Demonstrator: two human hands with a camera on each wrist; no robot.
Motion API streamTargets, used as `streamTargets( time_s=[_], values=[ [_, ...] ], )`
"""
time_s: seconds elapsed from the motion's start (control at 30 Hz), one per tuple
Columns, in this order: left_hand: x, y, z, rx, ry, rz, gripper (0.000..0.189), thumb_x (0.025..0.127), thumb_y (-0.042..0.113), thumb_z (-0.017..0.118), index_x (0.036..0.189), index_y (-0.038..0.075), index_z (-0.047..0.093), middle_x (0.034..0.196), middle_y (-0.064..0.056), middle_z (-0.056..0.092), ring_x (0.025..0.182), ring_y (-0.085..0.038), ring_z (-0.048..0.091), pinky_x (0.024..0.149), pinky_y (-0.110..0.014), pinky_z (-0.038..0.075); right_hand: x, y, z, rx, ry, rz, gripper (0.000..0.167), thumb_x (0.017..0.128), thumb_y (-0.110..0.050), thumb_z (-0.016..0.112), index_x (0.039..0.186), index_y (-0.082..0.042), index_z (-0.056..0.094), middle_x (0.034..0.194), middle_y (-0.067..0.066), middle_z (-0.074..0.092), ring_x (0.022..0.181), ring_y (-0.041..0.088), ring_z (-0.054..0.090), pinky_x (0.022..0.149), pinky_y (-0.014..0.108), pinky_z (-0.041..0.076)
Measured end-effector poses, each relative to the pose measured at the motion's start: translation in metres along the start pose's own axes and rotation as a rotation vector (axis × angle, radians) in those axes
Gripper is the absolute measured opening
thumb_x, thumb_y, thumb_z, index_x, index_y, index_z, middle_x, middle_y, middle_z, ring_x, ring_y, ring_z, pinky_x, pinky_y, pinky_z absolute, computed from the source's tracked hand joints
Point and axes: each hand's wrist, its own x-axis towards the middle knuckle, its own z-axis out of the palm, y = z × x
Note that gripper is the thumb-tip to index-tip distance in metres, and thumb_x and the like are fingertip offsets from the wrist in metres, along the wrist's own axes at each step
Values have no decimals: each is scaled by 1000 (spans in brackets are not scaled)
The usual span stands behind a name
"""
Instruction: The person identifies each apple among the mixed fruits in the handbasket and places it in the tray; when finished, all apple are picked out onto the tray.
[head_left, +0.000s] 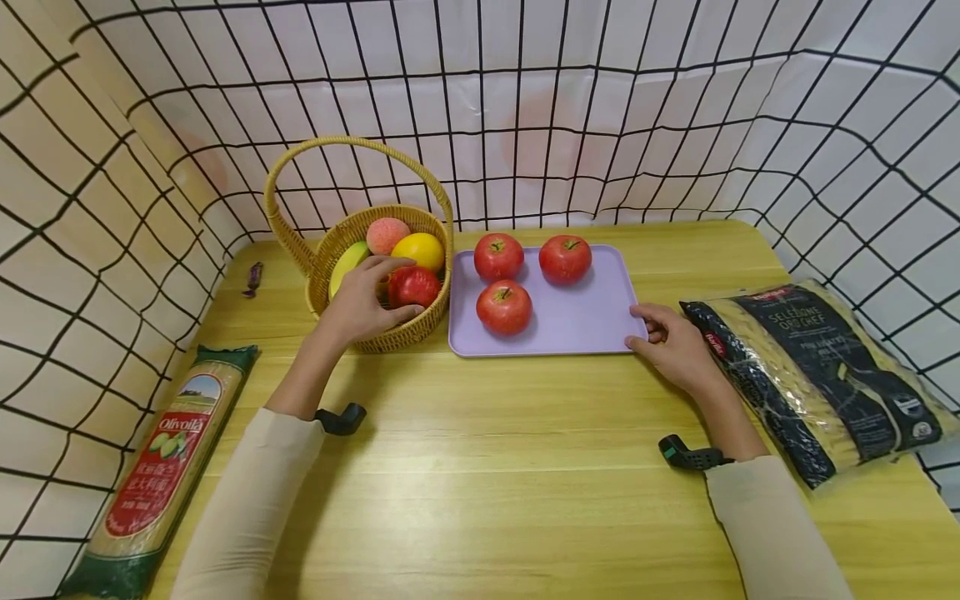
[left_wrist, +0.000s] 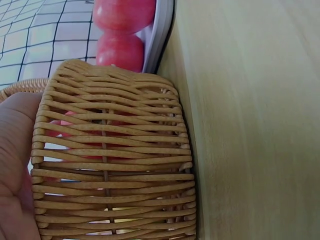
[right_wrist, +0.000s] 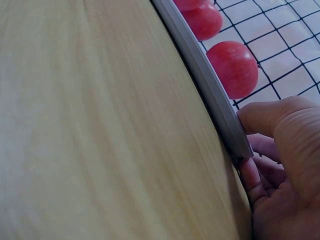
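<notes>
My left hand [head_left: 358,302] reaches over the rim of the wicker basket [head_left: 401,336]. Its fingers and thumb are curled about a glossy red apple [head_left: 417,287] inside. In the left wrist view the woven wall [left_wrist: 112,150] hides most of that grasp. With my right hand [head_left: 675,346] I pinch the right edge of a lilac tray [head_left: 577,321]. The right wrist view shows the thumb over the tray's rim [right_wrist: 220,107] and fingers under it. Three red apples stand on the tray: front [head_left: 504,308], back left [head_left: 498,257], back right [head_left: 566,260].
Beside the apple, the basket holds a peach [head_left: 387,236], a lemon [head_left: 420,251] and a yellow-green fruit [head_left: 347,268]. Its tall handle [head_left: 352,142] arches above. A spaghetti pack [head_left: 165,467] lies left, a pasta bag [head_left: 817,367] right, and a small wrapped candy [head_left: 253,279] back left.
</notes>
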Motion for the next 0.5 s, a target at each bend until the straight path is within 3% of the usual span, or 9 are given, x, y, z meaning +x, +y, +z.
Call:
streamTargets(
  time_s=[0.27, 0.5],
  values=[
    [6, -1, 2, 11, -47, 15, 69, 81, 36, 88, 142, 18, 60, 144, -18, 56, 127, -40, 55, 105, -60, 49, 2, 3, 1, 10, 2, -10, 56, 99, -23, 71, 148, -4, 53, 120, 17, 57, 98, 25, 50, 76, 12, 38],
    [10, 0, 4, 15, -73, -10, 66, 85, 39, 84, 143, 19, 59, 145, -18, 53, 126, -41, 54, 105, -60, 48, 1, 3, 1, 11, 2, -9, 55, 99, -21, 70, 148, -3, 53, 120, 18, 57, 98, 25, 50, 76, 12, 37]
  ],
)
